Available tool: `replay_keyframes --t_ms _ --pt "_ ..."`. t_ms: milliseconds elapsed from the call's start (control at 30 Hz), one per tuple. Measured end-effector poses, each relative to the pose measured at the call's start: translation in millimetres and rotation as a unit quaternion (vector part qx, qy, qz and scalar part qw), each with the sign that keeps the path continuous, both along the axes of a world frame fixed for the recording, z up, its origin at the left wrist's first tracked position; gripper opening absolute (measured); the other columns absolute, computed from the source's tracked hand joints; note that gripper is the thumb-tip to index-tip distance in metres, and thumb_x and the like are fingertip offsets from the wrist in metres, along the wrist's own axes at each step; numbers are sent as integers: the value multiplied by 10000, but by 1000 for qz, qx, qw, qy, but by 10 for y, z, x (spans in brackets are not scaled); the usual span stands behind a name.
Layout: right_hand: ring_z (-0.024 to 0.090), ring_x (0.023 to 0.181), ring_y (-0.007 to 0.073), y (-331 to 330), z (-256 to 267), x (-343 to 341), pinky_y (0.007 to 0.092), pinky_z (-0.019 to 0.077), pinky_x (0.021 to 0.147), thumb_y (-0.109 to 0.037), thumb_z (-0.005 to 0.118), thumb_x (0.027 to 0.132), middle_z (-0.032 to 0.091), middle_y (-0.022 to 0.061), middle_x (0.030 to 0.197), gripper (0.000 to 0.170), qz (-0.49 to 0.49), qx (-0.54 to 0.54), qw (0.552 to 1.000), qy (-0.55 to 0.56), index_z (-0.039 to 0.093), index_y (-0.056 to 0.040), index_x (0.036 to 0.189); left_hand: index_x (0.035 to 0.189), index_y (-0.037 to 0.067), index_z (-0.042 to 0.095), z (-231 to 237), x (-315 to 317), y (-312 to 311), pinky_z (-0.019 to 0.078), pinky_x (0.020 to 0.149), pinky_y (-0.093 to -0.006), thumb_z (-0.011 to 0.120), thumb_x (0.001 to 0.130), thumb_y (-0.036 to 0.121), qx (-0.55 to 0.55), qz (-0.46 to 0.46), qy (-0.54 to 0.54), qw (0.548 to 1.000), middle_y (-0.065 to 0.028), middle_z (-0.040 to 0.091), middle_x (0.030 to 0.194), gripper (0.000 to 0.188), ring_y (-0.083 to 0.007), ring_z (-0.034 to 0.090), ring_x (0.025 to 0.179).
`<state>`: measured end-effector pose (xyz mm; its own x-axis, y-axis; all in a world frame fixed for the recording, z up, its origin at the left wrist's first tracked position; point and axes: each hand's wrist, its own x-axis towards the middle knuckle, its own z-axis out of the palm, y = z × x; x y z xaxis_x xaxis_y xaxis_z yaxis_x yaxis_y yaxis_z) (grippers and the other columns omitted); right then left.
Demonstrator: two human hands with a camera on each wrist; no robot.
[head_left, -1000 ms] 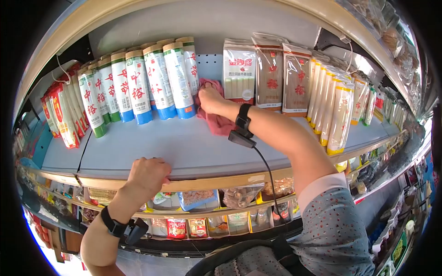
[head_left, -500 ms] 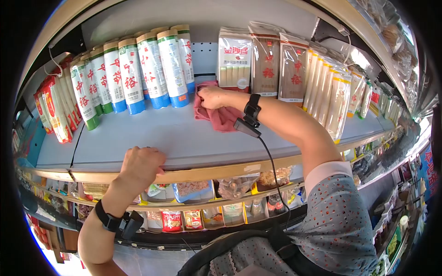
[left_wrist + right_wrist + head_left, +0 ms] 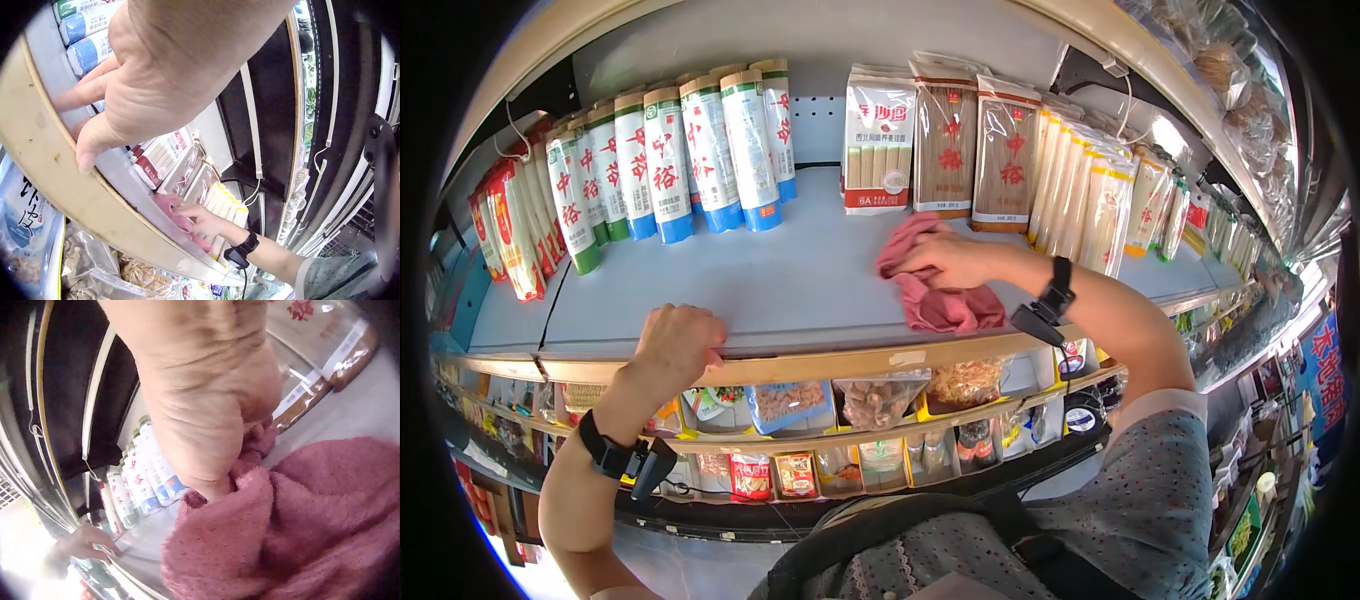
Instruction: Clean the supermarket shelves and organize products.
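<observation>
My right hand [image 3: 942, 262] grips a bunched pink cloth [image 3: 945, 308] against the grey-blue shelf [image 3: 790, 265], in front of the brown-noodle packs. From the right wrist view, the thumb sinks into folds of the cloth [image 3: 219, 550]; the other fingers are hidden. My left hand [image 3: 675, 342] rests at the shelf's front edge, its fingers lying on the shelf surface and the thumb [image 3: 90, 150] near the beige edge strip [image 3: 62, 169] in the left wrist view. Nothing shows in that hand.
Paper-wrapped noodle rolls [image 3: 665, 165] stand in rows at the back left, red packs [image 3: 515, 235] beyond them. Flat noodle packs [image 3: 880, 140] and yellow-ended noodle bundles [image 3: 1090, 190] line the back right. Bagged dried goods [image 3: 880, 400] fill the lower shelf.
My right hand has drawn the pink cloth from the gap between the rolls and flat packs toward the right and the front edge. My left hand stays at the shelf edge.
</observation>
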<state>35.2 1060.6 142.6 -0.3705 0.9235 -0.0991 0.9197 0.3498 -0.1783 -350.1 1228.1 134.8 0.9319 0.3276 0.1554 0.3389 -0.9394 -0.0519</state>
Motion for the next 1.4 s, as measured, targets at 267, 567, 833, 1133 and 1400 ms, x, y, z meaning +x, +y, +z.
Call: replay_keyframes --t_ms 267,567,833,1133,1400 --pt "478 1179 340 587 -378 -366 427 394 993 -17 590 707 559 129 1239 487 1 107 994 27 541 -43 1191 780 117 667 -7 36 5 491 717 -423 764 700 164 -5 6 27 1000 -56 671 826 134 -284 651 819" --pt "398 1334 325 1192 -389 -509 430 303 1109 -151 587 852 435 161 1435 628 97 46 994 27 397 -122 1450 770 127 670 -3 12 -21 495 676 -411 792 660 219 3 0 13 1000 -36 670 775 188 -272 654 772" --pt "628 987 360 -42 -289 404 437 512 831 -233 664 814 670 162 1067 404 -22 155 988 -5 630 -72 1183 800 106 700 62 -2 -46 519 704 -402 794 656 178 -20 8 2 1000 -64 691 824 187 -282 661 792" --pt "659 863 372 -422 -214 379 487 506 744 -347 615 853 688 176 892 305 -232 53 956 -171 670 -95 1016 810 110 706 67 78 -81 518 695 -406 811 640 189 5 28 39 999 -92 686 810 215 -299 658 789" --pt "466 1289 318 140 -305 -67 457 393 1028 -214 629 835 492 145 1407 572 -99 76 991 -42 478 -87 1372 803 102 703 45 122 -20 517 712 -403 836 607 188 -16 37 48 998 -97 690 819 251 -314 657 803"
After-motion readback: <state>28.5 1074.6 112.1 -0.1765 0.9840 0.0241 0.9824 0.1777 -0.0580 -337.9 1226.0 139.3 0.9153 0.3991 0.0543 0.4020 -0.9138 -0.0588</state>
